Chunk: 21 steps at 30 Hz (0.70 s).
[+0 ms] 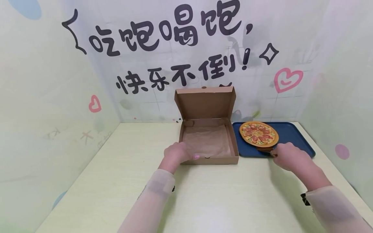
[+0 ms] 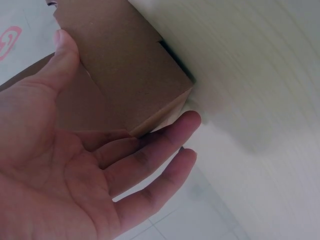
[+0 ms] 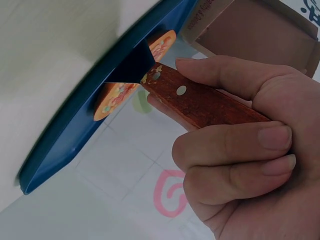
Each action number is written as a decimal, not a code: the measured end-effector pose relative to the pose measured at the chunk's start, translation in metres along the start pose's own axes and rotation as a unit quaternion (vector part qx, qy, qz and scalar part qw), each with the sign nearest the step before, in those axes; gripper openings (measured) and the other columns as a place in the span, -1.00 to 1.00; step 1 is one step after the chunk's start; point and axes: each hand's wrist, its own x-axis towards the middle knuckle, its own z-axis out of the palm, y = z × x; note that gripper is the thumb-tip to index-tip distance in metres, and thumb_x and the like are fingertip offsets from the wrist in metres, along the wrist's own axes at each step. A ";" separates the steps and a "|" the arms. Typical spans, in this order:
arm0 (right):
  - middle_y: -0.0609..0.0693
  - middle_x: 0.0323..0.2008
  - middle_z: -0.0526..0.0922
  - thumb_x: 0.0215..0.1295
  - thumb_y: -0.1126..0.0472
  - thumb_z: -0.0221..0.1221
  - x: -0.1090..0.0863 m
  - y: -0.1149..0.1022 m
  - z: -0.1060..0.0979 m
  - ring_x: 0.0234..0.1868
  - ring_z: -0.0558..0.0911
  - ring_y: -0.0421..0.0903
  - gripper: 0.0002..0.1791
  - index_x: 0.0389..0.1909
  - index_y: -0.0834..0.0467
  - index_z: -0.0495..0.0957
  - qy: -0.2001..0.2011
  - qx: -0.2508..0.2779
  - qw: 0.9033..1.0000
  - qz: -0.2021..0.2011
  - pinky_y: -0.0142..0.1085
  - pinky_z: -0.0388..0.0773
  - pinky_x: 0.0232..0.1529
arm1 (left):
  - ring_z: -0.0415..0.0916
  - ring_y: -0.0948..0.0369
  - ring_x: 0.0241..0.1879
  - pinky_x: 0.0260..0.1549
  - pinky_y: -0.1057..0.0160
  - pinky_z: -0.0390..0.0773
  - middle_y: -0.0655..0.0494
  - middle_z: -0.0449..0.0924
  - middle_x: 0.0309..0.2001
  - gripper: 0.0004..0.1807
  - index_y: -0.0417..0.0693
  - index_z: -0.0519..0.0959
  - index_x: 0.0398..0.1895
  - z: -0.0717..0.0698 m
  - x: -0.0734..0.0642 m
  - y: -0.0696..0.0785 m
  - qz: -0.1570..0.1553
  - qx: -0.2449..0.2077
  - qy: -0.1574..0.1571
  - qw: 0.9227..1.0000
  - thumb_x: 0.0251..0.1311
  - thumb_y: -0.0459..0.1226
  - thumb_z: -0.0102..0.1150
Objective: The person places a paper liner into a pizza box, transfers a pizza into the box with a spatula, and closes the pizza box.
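Observation:
An open cardboard pizza box [image 1: 207, 160] stands near the back wall, its lid [image 1: 205, 105] raised and a sheet of brown paper [image 1: 207, 140] lying inside. My left hand [image 1: 178, 153] grips its front left corner. In the left wrist view the thumb lies along the front wall's rim and the fingers reach past the side. To the right, a round pizza [image 1: 258, 134] with meat toppings is over the left part of a blue tray [image 1: 291, 136]. My right hand [image 1: 291, 156] holds a spatula by its wooden handle [image 3: 200, 102], and the spatula's blade [image 3: 131, 67] meets the pizza's near edge.
A pale wooden table [image 1: 221, 197] carries the box and tray, which stand side by side. Behind them rises a wall covering [image 1: 163, 106] with black lettering and pink hearts. Side panels [image 1: 344, 106] enclose the table left and right.

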 end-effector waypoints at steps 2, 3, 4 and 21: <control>0.20 -0.19 0.68 0.36 0.32 0.17 0.002 0.000 -0.001 -0.39 0.48 0.01 -0.61 0.16 0.27 0.69 0.001 -0.002 1.000 0.005 -0.13 0.35 -0.44 | 0.63 -0.05 0.16 0.12 -0.13 0.61 -0.12 0.66 0.25 -0.17 0.01 0.70 0.20 0.000 0.000 0.000 0.000 0.001 0.000 1.000 0.07 0.40 0.45; 0.21 -0.18 0.68 0.36 0.33 0.17 0.003 0.000 -0.001 -0.39 0.48 0.01 -0.60 0.17 0.28 0.69 0.001 -0.002 1.000 0.007 -0.14 0.35 -0.45 | 0.64 -0.05 0.16 0.12 -0.12 0.61 -0.12 0.66 0.25 -0.17 0.01 0.70 0.20 -0.001 0.000 0.000 0.000 0.000 -0.001 1.000 0.07 0.39 0.45; 0.24 -0.16 0.69 0.35 0.33 0.17 0.004 0.000 -0.001 -0.38 0.49 0.02 -0.59 0.19 0.28 0.68 0.003 -0.004 1.000 0.006 -0.13 0.36 -0.44 | 0.64 -0.05 0.16 0.12 -0.12 0.61 -0.12 0.66 0.25 -0.17 0.01 0.70 0.20 -0.001 0.000 0.000 -0.001 0.000 -0.001 1.000 0.06 0.39 0.45; 0.19 -0.29 0.60 0.39 0.32 0.15 0.011 -0.001 -0.002 -0.43 0.51 0.00 -0.56 0.25 0.34 0.63 0.000 -0.009 1.000 0.006 -0.18 0.40 -0.49 | 0.64 -0.05 0.18 0.15 -0.14 0.61 -0.13 0.64 0.30 -0.11 0.02 0.66 0.30 -0.004 0.000 0.002 -0.003 0.010 -0.004 1.000 0.06 0.41 0.44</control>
